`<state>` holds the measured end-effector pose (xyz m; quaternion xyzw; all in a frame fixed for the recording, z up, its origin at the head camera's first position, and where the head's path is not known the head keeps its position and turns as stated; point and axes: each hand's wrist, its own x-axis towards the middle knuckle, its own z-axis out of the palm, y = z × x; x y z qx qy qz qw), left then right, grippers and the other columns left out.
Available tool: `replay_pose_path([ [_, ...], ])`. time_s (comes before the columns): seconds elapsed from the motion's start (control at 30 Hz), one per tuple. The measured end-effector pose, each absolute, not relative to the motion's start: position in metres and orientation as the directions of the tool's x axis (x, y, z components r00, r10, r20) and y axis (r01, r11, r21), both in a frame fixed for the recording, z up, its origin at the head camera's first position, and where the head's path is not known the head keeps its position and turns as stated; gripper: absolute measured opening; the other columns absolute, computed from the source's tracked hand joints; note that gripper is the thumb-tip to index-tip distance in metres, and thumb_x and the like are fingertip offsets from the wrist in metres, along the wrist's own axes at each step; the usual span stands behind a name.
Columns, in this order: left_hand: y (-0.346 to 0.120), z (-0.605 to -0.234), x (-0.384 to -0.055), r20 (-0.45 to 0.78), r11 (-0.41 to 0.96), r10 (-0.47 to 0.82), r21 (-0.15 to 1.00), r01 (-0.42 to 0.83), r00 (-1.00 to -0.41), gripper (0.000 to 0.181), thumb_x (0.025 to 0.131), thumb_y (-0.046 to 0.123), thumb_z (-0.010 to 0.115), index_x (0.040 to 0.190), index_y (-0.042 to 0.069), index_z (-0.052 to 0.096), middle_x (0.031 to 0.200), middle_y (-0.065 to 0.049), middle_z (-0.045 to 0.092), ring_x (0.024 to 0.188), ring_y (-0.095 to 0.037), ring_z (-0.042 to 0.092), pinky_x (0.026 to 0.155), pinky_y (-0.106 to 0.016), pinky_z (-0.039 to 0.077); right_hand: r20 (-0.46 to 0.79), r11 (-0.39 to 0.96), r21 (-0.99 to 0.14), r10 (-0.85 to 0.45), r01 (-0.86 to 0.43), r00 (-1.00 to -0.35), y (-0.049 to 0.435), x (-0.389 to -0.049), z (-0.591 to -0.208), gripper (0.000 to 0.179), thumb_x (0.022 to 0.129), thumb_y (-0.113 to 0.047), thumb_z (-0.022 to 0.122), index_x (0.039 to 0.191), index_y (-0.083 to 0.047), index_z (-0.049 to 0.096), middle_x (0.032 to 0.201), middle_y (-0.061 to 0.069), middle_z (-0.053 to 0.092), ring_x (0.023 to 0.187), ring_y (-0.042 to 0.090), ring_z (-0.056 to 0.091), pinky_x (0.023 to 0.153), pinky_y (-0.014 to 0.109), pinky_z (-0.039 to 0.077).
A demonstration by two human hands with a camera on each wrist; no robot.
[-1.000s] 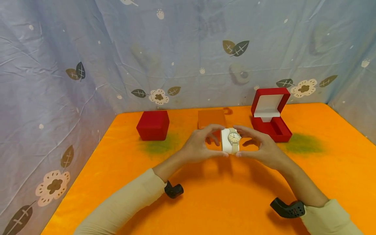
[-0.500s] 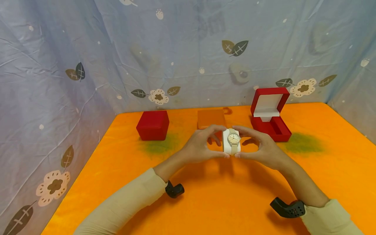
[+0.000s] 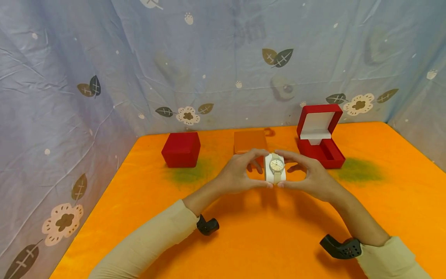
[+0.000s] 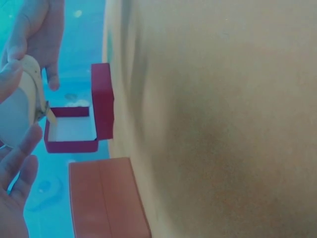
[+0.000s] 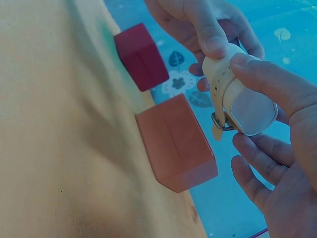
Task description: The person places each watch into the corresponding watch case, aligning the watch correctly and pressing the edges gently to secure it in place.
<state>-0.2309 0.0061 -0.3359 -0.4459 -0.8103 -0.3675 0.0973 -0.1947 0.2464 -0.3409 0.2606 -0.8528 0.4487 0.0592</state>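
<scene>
A wristwatch (image 3: 277,165) with a cream strap and a pale round dial is wrapped round a white cushion (image 3: 268,173), raised above the table in the head view. My left hand (image 3: 234,173) grips the cushion's left side, thumb below and fingers above. On the other side my right hand (image 3: 316,178) holds it the same way. From the right wrist, the strap's holes and metal buckle (image 5: 221,122) show on the far side, with the bare cushion end turned to the camera. The left wrist view catches only part of the cushion (image 4: 12,119), at its left edge.
Behind the hands lies an orange-brown box (image 3: 250,140) with a lid. A closed red box (image 3: 182,150) stands to its left, and an open red box (image 3: 321,153) with a white-lined lid to its right. An orange cloth (image 3: 223,240) covers the table; a patterned curtain (image 3: 223,77) hangs behind.
Both hands have turned the watch and cushion slightly, so the dial sits more squarely towards the head camera. The grip has stayed the same; the boxes have not moved.
</scene>
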Motion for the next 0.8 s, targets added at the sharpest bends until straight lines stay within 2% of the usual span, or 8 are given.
replay_pose_path([
  [0.53, 0.0085, -0.3363, -0.2321, 0.491, 0.34, 0.659, 0.482, 0.808, -0.57, 0.071, 0.068, 0.031, 0.088, 0.127, 0.014, 0.052, 0.085, 0.002, 0.068, 0.077, -0.011, 0.063, 0.068, -0.023, 0.049, 0.343, 0.488, -0.704, -0.401, -0.515, -0.849, 0.2482, -0.195, -0.3408, 0.075, 0.077, -0.017, 0.081, 0.144, -0.017, 0.047, 0.139, 0.004, 0.055, 0.099, 0.004, 0.054, 0.088, 0.017, 0.048],
  [0.8, 0.0104, -0.3339, -0.2322, 0.444, 0.37, 0.675, 0.487, 0.791, -0.589, 0.071, 0.071, 0.034, 0.086, 0.13, 0.014, 0.051, 0.094, -0.001, 0.066, 0.079, -0.011, 0.062, 0.069, -0.027, 0.051, 0.341, 0.512, -0.686, -0.401, -0.517, -0.85, 0.2524, -0.1956, -0.3384, 0.073, 0.077, -0.019, 0.082, 0.142, -0.016, 0.049, 0.134, 0.002, 0.059, 0.102, 0.0, 0.054, 0.087, 0.017, 0.049],
])
